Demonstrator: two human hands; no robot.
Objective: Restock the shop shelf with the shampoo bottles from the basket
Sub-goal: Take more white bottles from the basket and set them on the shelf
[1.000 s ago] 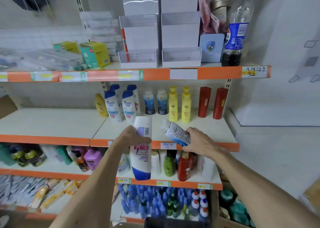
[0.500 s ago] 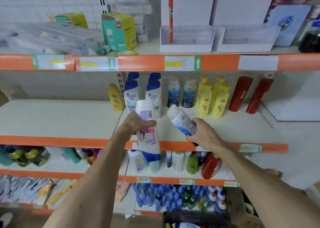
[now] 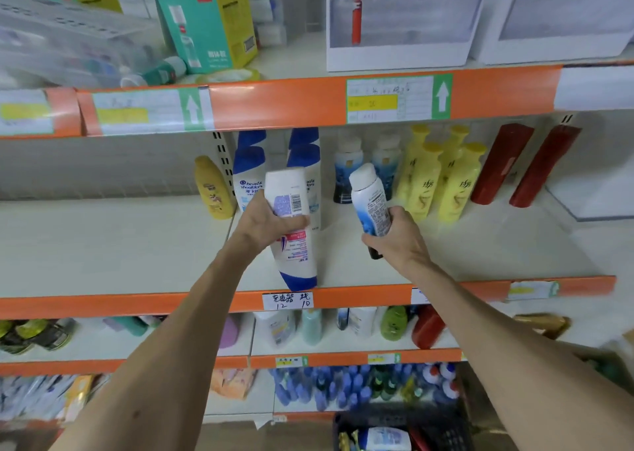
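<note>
My left hand (image 3: 271,219) grips a white shampoo bottle with a blue cap (image 3: 291,244), held cap-down, its cap close to the front of the middle shelf (image 3: 113,244). My right hand (image 3: 398,241) holds a smaller white and blue bottle (image 3: 370,200), tilted left, over the same shelf. Behind them stand two rows of matching white-and-blue shampoo bottles (image 3: 248,172) and two small blue bottles (image 3: 346,169). The dark basket (image 3: 449,433) sits at the bottom edge with a bottle (image 3: 387,438) inside.
Yellow bottles (image 3: 456,182) and red bottles (image 3: 545,165) stand to the right on the middle shelf, a lone yellow bottle (image 3: 212,189) to the left. Boxes and white display trays (image 3: 398,25) fill the shelf above. Lower shelves hold more bottles.
The camera has come closer to the shelf. Both hands have risen and moved forward over the middle shelf, and the small bottle in my right hand stands more upright.
</note>
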